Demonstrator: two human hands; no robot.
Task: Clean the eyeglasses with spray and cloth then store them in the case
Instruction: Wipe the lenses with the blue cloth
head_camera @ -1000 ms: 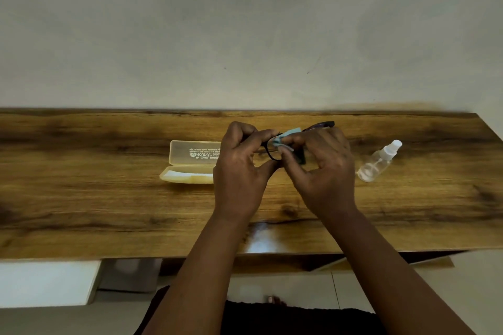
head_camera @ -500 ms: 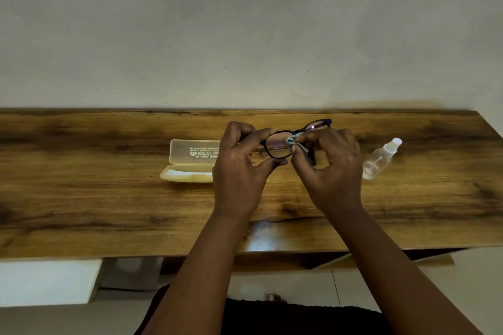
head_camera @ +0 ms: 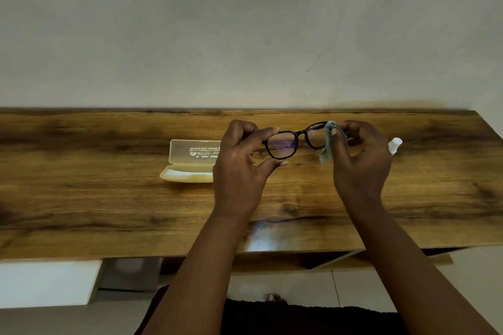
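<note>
Nearest the camera, both forearms reach out over the front edge of the wooden worktop (head_camera: pixel 109 198). Beyond them the left hand (head_camera: pixel 239 166) grips the eyeglasses (head_camera: pixel 296 140) at their left end, index finger curled over the top of the frame, thumb stretched out just under the left lens. The right hand (head_camera: pixel 362 160) pinches a pale blue-grey cloth (head_camera: pixel 328 141) against the right lens, and a loose tail of it hangs below the fingers.

The eyeglasses are held above the worktop, their long axis running left to right between the two hands, the right end slightly farther from the camera. The wiping looks to be in progress on the right lens; whether the left lens is finished cannot be told.

Farther back on the left lies the case (head_camera: pixel 190 160), open, with its lid raised towards the wall and its long axis parallel to the eyeglasses. It lies directly left of the left hand (the nearer hand by far, partly covering its right end), so storing should need only a short sideways carry without turning the frame. The spray bottle (head_camera: pixel 394 144) peeks out just behind the right hand.
</note>
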